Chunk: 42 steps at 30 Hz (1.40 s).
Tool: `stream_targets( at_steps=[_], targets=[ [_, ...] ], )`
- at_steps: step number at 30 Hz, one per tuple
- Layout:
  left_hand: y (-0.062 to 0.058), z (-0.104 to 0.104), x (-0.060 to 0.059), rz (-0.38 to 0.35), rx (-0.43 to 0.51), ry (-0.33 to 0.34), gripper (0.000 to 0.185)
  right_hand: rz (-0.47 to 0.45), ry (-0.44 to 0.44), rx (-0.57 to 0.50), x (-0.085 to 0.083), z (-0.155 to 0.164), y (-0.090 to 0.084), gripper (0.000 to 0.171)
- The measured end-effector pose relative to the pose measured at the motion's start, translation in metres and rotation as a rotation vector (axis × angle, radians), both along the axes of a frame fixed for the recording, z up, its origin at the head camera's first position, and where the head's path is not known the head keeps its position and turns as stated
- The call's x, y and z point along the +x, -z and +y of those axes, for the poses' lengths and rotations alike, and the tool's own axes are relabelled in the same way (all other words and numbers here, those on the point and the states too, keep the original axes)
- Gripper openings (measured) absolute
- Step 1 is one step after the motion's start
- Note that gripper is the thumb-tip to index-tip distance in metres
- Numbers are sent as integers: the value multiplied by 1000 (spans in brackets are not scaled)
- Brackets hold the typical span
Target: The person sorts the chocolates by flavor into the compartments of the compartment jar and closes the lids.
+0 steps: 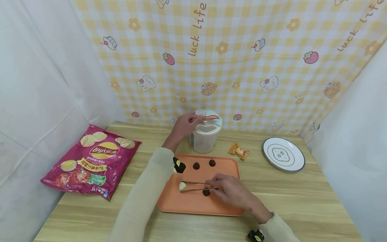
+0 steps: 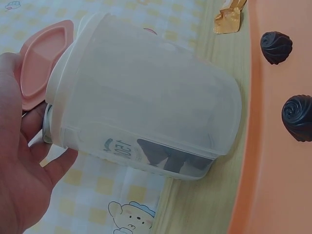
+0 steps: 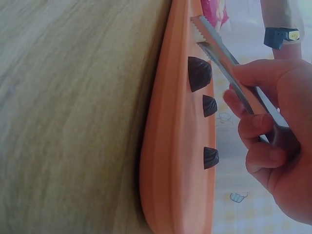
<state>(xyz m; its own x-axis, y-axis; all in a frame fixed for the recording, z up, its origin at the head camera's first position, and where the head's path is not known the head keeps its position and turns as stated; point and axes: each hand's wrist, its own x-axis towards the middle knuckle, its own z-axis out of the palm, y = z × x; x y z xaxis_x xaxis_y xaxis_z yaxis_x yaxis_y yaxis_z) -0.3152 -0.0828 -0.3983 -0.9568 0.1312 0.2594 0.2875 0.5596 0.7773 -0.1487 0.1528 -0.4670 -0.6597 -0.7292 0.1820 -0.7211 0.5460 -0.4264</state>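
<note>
My left hand (image 1: 183, 125) holds the raised pink flap (image 1: 211, 118) on the lid of a clear plastic storage container (image 1: 203, 144), just behind the tray. The container's pour opening shows uncovered. My right hand (image 1: 232, 190) grips metal tongs (image 3: 228, 63) over the orange tray (image 1: 193, 205). Between the serrated tong tips sits a small white piece (image 1: 182, 186). Several dark swirled chocolates lie on the tray, one chocolate (image 1: 196, 166) near its back edge and another chocolate (image 1: 206, 192) by the tongs. My left wrist hides the tray's back left corner.
A purple chip bag (image 1: 93, 161) lies on the left. An orange-wrapped candy (image 1: 238, 151) is right of the container. Farther right stands a white plate (image 1: 283, 154) with a dark rim. A checkered cloth (image 1: 235, 67) hangs behind the wooden table (image 1: 290, 198).
</note>
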Motion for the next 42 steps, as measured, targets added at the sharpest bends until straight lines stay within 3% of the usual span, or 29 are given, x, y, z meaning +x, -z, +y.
stream_targets(
  at_steps=[21, 31, 36, 42],
  targets=[
    [-3, 1, 2, -31, -7, -34, 65, 42, -41, -45, 2, -4, -2, 28],
    [-2, 1, 2, -5, -10, -33, 66, 48, -50, -66, 1, 2, -4, 27],
    [-1, 1, 2, 9, -4, -29, 64, 63, -17, -120, -2, 11, -10, 25],
    [1, 0, 1, 18, 1, -17, 64, 133, 34, -191, -11, 21, -29, 20]
  ],
)
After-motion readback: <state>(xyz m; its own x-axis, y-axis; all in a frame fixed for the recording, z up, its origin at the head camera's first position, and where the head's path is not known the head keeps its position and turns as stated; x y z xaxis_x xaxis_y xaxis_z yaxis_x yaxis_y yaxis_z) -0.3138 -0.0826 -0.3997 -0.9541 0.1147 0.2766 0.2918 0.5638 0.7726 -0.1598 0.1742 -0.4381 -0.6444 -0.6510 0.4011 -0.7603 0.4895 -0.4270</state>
